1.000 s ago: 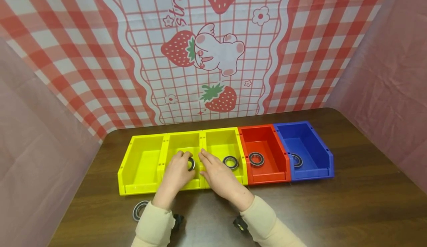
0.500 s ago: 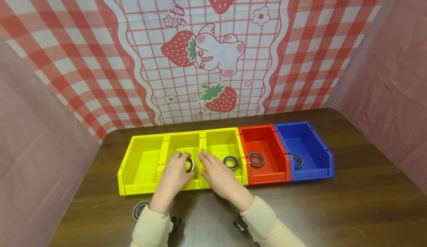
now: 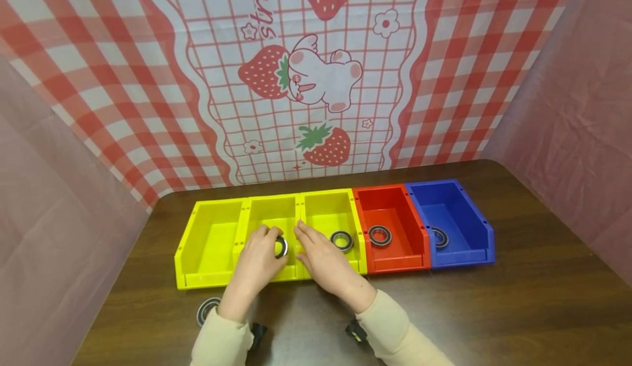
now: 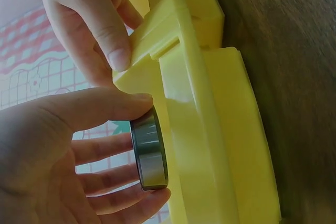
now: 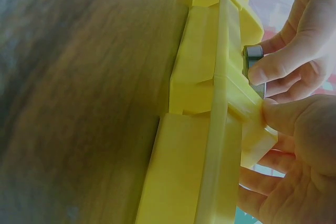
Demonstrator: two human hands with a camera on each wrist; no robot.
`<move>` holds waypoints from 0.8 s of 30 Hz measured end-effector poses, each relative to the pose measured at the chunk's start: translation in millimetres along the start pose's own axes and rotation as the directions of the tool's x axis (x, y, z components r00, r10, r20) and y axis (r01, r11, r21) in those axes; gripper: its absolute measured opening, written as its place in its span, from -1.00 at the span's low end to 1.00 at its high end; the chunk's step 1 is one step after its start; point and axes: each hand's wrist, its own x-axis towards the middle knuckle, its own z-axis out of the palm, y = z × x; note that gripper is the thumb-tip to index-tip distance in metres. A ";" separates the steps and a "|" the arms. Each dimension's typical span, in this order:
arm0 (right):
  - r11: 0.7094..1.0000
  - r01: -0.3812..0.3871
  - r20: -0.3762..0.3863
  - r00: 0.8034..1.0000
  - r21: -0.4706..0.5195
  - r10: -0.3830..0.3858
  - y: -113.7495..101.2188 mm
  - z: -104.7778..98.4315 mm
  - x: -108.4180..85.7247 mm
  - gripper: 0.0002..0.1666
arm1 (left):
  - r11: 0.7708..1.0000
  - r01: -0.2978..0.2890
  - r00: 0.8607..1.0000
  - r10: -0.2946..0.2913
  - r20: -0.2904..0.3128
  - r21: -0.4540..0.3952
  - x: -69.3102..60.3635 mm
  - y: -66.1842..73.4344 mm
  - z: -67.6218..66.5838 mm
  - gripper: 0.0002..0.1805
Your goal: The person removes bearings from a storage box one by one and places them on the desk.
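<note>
My left hand (image 3: 258, 259) pinches a ball bearing (image 3: 282, 247) on edge between thumb and fingers, inside the second yellow bin (image 3: 273, 207) from the left. In the left wrist view the bearing (image 4: 149, 150) shows its shiny outer rim, near the yellow front lip. My right hand (image 3: 323, 256) grips the wall between the second and third yellow bins, thumb nearer the front, fingers farther back. Its fingertips are partly hidden behind the wall in the right wrist view. Another bearing (image 3: 341, 241) lies flat in the third yellow bin (image 3: 328, 202).
A red bin (image 3: 402, 223) holds a bearing (image 3: 379, 236), and a blue bin (image 3: 451, 218) holds a bearing (image 3: 441, 238). One more bearing (image 3: 206, 311) lies on the brown table (image 3: 533, 278) by the left sleeve. At the row's left end stands a yellow bin (image 3: 217, 240).
My left hand has shifted slightly left and toward the front, and the bearing it pinches has tilted and dropped a little. My right hand stays in place.
</note>
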 end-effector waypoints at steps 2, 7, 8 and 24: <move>1.000 -0.004 0.004 1.000 -0.009 0.004 0.1 -0.2 0.1 -0.35 | 1.000 -0.012 1.000 0.012 -0.006 0.002 -0.8 0.4 -0.4 -0.51; 1.000 -0.015 0.012 1.000 -0.007 0.015 0.6 -0.1 0.4 -0.34 | 1.000 -0.019 1.000 0.019 -0.009 0.004 -1.7 0.8 -0.5 -0.52; 1.000 -0.017 0.016 1.000 -0.003 0.017 0.4 -0.1 0.3 -0.34 | 1.000 -0.018 1.000 0.018 -0.006 0.004 -2.1 0.8 -0.4 -0.52; 0.999 -0.041 0.043 0.998 0.012 0.041 -0.3 -0.6 1.4 -0.32 | 0.999 -0.031 0.998 0.030 0.050 0.021 -11.9 -1.6 -5.2 -0.53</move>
